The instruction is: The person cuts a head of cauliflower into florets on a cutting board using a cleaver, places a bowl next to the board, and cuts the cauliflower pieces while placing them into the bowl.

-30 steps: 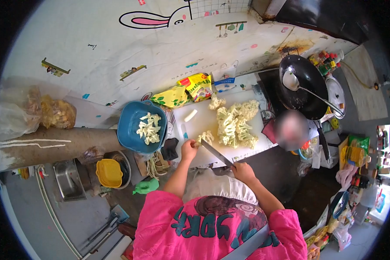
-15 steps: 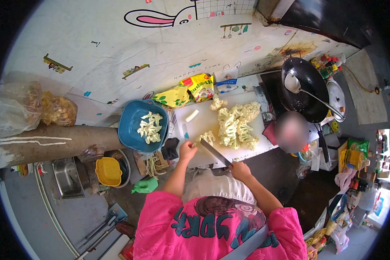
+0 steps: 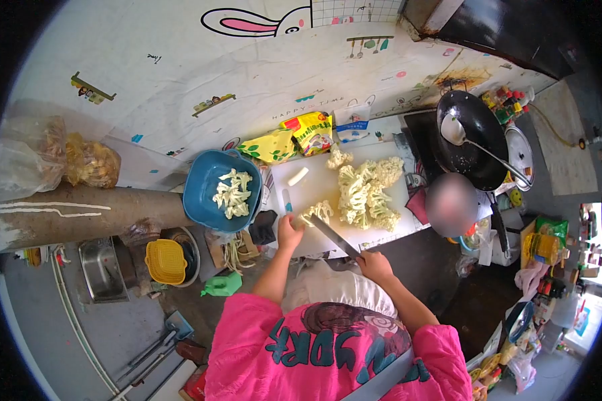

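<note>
My right hand [image 3: 376, 264] grips the handle of a kitchen knife [image 3: 334, 236], its blade slanting up and left to a cut cauliflower floret [image 3: 320, 212] on the white cutting board [image 3: 311, 179]. At the floret's left edge, the fingers of my left hand [image 3: 289, 232] are curled and closed on it; the exact contact is small in view. A large heap of cauliflower [image 3: 368, 194] lies to the right on the board. Farther left on the board is a pale cut stem [image 3: 298, 176]. Cut florets [image 3: 234, 194] lie in a blue basin [image 3: 192, 207] beside the board.
A black wok [image 3: 463, 164] with a metal ladle [image 3: 453, 130] sits on the stove at the right. Yellow food packets [image 3: 312, 133] stand behind the board against the wall. A yellow basket [image 3: 166, 262] and a metal sink [image 3: 104, 271] are low on the left.
The view has shifted slightly. My left hand sits a little closer to the floret, and the knife stays at nearly the same place against it.
</note>
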A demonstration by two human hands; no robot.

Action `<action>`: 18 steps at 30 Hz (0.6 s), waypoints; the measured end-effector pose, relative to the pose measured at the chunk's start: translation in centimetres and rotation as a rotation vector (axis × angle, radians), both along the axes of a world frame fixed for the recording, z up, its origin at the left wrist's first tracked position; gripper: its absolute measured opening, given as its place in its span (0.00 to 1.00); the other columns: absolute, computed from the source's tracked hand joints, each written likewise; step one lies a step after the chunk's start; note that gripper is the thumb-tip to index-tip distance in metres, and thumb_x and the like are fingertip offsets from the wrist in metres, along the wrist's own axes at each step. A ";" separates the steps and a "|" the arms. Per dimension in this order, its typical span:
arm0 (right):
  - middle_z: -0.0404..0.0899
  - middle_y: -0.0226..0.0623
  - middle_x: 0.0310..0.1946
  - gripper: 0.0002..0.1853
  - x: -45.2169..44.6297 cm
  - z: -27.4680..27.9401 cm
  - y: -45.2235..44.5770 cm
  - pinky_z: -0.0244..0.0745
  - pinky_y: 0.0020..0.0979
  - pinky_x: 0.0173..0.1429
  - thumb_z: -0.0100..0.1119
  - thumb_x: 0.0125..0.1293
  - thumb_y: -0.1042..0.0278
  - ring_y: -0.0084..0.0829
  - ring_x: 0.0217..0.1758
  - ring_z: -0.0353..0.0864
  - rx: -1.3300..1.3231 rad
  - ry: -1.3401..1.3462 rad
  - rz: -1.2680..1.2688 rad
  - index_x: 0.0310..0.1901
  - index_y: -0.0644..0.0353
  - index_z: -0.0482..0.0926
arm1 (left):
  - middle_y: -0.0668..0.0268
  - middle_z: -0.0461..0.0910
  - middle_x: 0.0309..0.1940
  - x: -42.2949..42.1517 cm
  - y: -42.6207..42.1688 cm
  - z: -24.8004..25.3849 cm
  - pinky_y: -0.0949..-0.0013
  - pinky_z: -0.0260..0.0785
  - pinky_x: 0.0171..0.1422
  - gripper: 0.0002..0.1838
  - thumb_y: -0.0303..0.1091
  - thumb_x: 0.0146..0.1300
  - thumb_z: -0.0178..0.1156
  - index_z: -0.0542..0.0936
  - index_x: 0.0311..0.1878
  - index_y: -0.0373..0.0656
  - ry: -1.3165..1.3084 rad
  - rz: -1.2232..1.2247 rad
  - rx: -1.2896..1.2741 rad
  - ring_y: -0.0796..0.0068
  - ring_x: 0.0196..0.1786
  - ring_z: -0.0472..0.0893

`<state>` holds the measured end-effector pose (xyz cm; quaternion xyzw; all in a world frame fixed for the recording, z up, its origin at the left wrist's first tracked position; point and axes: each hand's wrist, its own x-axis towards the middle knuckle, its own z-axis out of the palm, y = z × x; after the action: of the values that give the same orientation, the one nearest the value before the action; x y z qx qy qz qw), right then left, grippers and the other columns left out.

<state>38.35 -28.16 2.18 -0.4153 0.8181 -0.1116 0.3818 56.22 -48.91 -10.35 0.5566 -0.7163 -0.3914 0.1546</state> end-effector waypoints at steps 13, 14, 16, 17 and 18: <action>0.79 0.49 0.28 0.13 0.5 -0.6 -1.0 0.73 0.47 0.41 0.48 0.61 0.57 0.51 0.34 0.78 0.070 0.059 0.119 0.33 0.58 0.78 | 0.55 0.75 0.33 0.0 0.9 -1.0 0.62 0.70 0.42 0.10 0.24 0.45 0.63 0.78 0.34 0.39 0.013 -0.026 -0.089 0.56 0.36 0.76; 0.79 0.49 0.29 0.13 0.5 -1.1 -1.0 0.73 0.47 0.41 0.47 0.62 0.57 0.51 0.34 0.78 0.088 0.060 0.124 0.33 0.58 0.77 | 0.55 0.75 0.33 0.0 0.9 -1.1 0.62 0.70 0.43 0.10 0.24 0.45 0.62 0.78 0.34 0.39 0.009 -0.032 -0.078 0.55 0.36 0.76; 0.79 0.49 0.30 0.14 0.6 -1.4 -1.1 0.73 0.47 0.41 0.47 0.62 0.57 0.51 0.34 0.78 0.116 0.060 0.127 0.34 0.58 0.77 | 0.55 0.76 0.32 -0.1 0.9 -0.9 0.61 0.70 0.43 0.10 0.23 0.46 0.61 0.78 0.34 0.38 0.000 -0.045 -0.056 0.55 0.36 0.77; 0.79 0.50 0.30 0.14 0.6 -1.5 -1.2 0.73 0.47 0.41 0.47 0.62 0.57 0.51 0.35 0.78 0.125 0.058 0.125 0.34 0.58 0.77 | 0.55 0.76 0.32 -0.1 0.9 -0.8 0.61 0.70 0.43 0.09 0.23 0.46 0.60 0.78 0.35 0.38 0.002 -0.039 -0.053 0.55 0.36 0.77; 0.79 0.50 0.31 0.14 0.6 -1.6 -1.3 0.73 0.47 0.41 0.47 0.62 0.57 0.51 0.35 0.78 0.135 0.056 0.123 0.34 0.58 0.76 | 0.55 0.77 0.32 -0.1 0.9 -0.8 0.61 0.70 0.43 0.09 0.23 0.46 0.60 0.78 0.35 0.38 0.004 -0.034 -0.050 0.54 0.36 0.77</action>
<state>38.99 -29.43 0.63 -0.4412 0.8070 -0.0208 0.3920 56.13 -47.99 -11.14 0.5395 -0.7349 -0.3772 0.1631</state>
